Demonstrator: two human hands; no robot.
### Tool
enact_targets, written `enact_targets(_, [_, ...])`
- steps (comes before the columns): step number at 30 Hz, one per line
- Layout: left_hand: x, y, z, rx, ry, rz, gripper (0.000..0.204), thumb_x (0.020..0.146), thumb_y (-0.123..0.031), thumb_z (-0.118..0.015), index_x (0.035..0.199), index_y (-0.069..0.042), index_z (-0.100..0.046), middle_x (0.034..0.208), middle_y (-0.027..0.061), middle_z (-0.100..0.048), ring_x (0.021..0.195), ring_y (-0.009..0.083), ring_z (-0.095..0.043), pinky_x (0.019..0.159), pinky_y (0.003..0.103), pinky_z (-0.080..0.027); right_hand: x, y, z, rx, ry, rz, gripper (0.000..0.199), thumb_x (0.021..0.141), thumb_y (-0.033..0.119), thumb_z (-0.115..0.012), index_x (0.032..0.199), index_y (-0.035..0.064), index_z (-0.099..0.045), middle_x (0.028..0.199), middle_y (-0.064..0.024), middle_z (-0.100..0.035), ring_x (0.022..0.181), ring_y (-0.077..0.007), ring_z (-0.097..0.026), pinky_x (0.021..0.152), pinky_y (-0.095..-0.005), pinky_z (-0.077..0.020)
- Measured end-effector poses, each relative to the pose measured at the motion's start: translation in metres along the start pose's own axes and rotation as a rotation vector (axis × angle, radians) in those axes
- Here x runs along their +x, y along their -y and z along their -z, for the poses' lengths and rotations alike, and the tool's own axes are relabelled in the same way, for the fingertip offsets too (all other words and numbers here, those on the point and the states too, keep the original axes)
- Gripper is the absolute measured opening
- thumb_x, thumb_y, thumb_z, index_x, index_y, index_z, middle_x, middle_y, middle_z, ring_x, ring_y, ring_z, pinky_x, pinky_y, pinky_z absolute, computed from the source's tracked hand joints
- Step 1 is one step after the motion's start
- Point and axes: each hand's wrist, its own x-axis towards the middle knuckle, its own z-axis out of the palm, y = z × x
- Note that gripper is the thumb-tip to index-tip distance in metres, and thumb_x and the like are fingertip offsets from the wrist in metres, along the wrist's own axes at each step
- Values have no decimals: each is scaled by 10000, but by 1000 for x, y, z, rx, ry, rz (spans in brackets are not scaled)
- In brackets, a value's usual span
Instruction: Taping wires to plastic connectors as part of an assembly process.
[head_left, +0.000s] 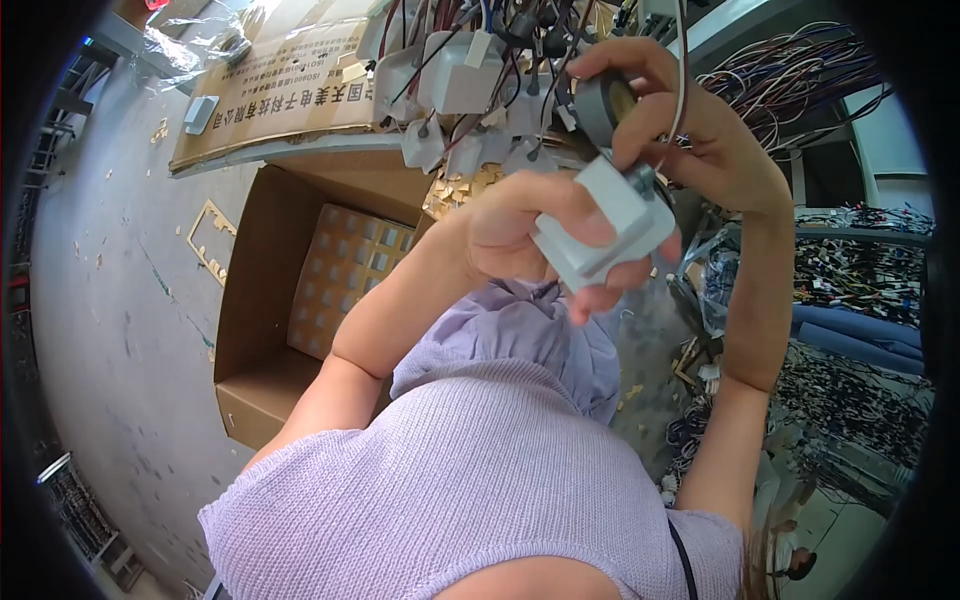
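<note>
My left hand is closed around a white plastic block-shaped housing, with the thumb across its front and fingertips showing below. Just above it, my right hand grips a roll of dark grey tape, its fingers curled over the side and into the core. A thin pale cable runs down past the right-hand fingers toward the top of the housing. Where the cable meets the housing is partly covered by the right hand. Behind both hands, several similar white housings with wires lie at the table's edge.
A flattened cardboard sheet covers the tabletop on the left. Below it stands an open cardboard box with a gridded insert. Wire bundles lie at the upper right, and racks of cables line the right side.
</note>
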Motion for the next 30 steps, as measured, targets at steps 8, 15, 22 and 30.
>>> enact_targets(8, [3, 2, -3, 527, -571, -204, 420, 725, -150, -635, 1079, 63, -560, 719, 91, -600, 599, 176, -601, 573, 294, -519, -15, 5, -8, -303, 34, -295, 330, 624, -45, -626, 929, 78, -648, 1211, -70, -497, 1100, -230, -490, 944, -336, -388])
enact_targets(15, [0, -1, 4, 839, -792, -259, 347, 686, -69, -673, 1009, 34, -601, 817, 123, -647, 690, 217, -649, 631, 326, -517, -29, 9, -10, -202, -32, -398, 390, 671, 130, -694, 1029, 0, -610, 964, -75, -590, 895, -201, -584, 821, -300, -468])
enact_targets(22, [8, 13, 33, 1856, -1245, -545, 479, 674, -155, -736, 1103, -12, -577, 969, 213, -655, 906, 385, -633, 772, 423, -507, -22, 50, -44, 661, -419, -774, 574, 899, 435, -584, 1216, -42, -564, 989, -62, -624, 882, -106, -567, 821, -236, -440])
enact_targets(30, [5, 13, 4, -88, 53, -12, 624, 771, -262, -557, 1229, 149, -450, 843, 183, -598, 627, 267, -646, 391, 270, -486, -14, 12, -35, 546, -309, -299, 776, 626, 459, -821, 1195, -9, -576, 1103, -65, -520, 1024, -162, -521, 961, -296, -376])
